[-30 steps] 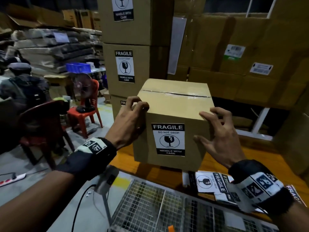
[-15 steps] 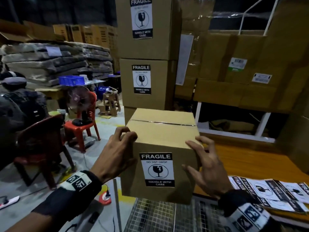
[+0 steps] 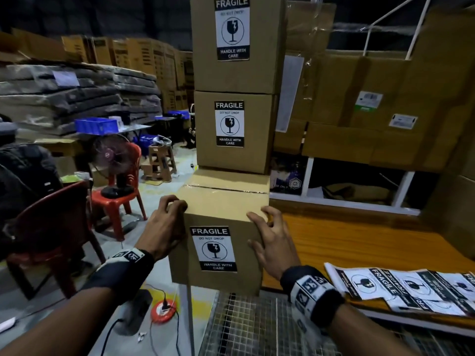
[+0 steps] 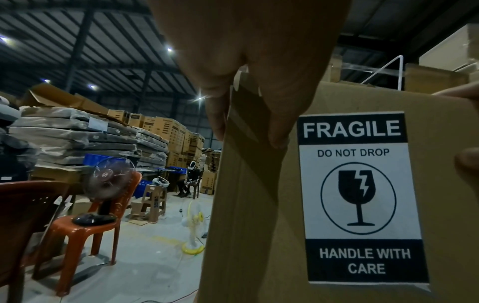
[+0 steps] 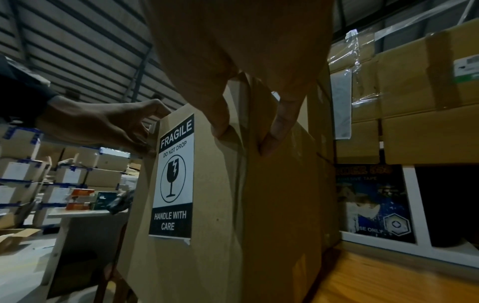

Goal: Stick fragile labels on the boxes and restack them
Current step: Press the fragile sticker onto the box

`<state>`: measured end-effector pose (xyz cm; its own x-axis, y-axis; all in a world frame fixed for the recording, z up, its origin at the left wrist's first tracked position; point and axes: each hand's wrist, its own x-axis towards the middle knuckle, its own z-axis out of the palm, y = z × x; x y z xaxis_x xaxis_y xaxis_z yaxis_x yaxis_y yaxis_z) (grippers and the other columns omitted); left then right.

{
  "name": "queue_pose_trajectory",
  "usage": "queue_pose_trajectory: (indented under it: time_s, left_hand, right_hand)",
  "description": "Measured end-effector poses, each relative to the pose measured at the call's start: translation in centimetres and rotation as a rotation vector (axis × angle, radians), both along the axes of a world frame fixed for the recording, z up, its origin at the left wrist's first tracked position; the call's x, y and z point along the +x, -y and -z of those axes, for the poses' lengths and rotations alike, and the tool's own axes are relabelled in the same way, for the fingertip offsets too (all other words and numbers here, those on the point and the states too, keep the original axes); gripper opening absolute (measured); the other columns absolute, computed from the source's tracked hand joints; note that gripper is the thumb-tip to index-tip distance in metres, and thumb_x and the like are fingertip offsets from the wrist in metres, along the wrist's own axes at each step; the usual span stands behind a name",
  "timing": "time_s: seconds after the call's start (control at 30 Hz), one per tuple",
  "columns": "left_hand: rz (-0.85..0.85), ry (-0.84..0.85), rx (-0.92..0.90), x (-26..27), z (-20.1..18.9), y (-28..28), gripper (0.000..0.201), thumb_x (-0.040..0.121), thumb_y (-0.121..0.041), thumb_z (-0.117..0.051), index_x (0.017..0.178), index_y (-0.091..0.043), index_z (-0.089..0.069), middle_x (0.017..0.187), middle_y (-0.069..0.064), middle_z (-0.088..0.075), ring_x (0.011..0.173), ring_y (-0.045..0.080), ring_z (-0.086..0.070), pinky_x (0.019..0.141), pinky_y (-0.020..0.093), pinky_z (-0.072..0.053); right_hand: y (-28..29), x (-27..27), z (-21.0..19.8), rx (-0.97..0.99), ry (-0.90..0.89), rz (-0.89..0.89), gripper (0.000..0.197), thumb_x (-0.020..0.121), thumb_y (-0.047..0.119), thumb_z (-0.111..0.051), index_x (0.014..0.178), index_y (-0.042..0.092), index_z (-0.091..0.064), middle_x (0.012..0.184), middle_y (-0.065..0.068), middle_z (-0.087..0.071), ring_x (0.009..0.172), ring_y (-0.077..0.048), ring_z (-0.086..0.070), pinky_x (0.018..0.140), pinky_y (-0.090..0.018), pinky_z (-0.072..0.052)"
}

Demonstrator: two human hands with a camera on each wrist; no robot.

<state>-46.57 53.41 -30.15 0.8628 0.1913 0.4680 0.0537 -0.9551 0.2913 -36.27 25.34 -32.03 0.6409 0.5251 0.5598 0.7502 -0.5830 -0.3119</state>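
Note:
I hold a taped cardboard box [image 3: 226, 201] between both hands, its fragile label [image 3: 214, 249] facing me. My left hand [image 3: 168, 219] grips the top left edge with curled fingers. My right hand [image 3: 270, 235] holds the right corner, thumb on the front face and fingers round the side. The box is just in front of a stack of labelled boxes [image 3: 235, 132] and hides the stack's lower part. The left wrist view shows my left hand [image 4: 249, 82] on the box [image 4: 259, 225] beside the label [image 4: 360, 196]. The right wrist view shows my right hand [image 5: 246, 82] on the box [image 5: 272, 205].
Loose fragile labels [image 3: 411, 289] lie on the orange wooden table [image 3: 347, 240] at the right. Wire mesh [image 3: 257, 327] is below me. Red chairs [image 3: 51, 227], a fan [image 3: 113, 160] and a cable reel [image 3: 164, 307] stand on the floor at the left. Large cartons [image 3: 372, 111] fill the right.
The box has moved off the table to the left and toward the stack, with both hands still on it. The view has turned left to face the stack.

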Motion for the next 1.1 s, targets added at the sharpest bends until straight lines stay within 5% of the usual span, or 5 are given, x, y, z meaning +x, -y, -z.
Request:
queue_pose_trajectory:
  time_s: [0.63, 0.97, 1.1]
  left_hand:
    - [-0.002, -0.040, 0.040, 2.8, 0.0, -1.7, 0.081, 0.070, -0.011, -0.086, 0.131, -0.028, -0.036, 0.142, 0.006, -0.025, 0.108, 0.039, -0.056, 0.083, 0.053, -0.058]
    - [-0.143, -0.053, 0.266, 2.9, -0.9, -1.5, 0.070, 0.077, -0.027, -0.081, 0.134, -0.022, -0.042, 0.141, 0.009, -0.040, 0.121, 0.044, -0.041, 0.088, 0.057, -0.051]
    - [-0.181, -0.090, 0.306, 2.6, -0.9, -0.4, 0.080, 0.074, -0.048, -0.078, 0.139, -0.026, -0.037, 0.145, 0.010, -0.033, 0.133, 0.040, -0.028, 0.104, 0.058, -0.035]
  right_hand:
    - [-1.3, 2.3, 0.0, -0.031, -0.024, 0.060, 0.071, 0.085, 0.021, -0.075, 0.142, 0.038, -0.035, 0.154, 0.001, -0.019, 0.125, -0.025, -0.046, 0.086, -0.032, -0.055]
    - [-1.8, 2.3, -0.8, -0.101, 0.005, 0.052, 0.070, 0.085, 0.029, -0.075, 0.142, 0.034, -0.035, 0.151, -0.002, -0.023, 0.118, -0.026, -0.051, 0.088, -0.034, -0.055]
    - [-1.2, 2.4, -1.0, -0.098, 0.017, 0.027, 0.066, 0.088, 0.043, -0.069, 0.143, 0.033, -0.034, 0.151, -0.002, -0.024, 0.112, -0.025, -0.056, 0.079, -0.030, -0.055]
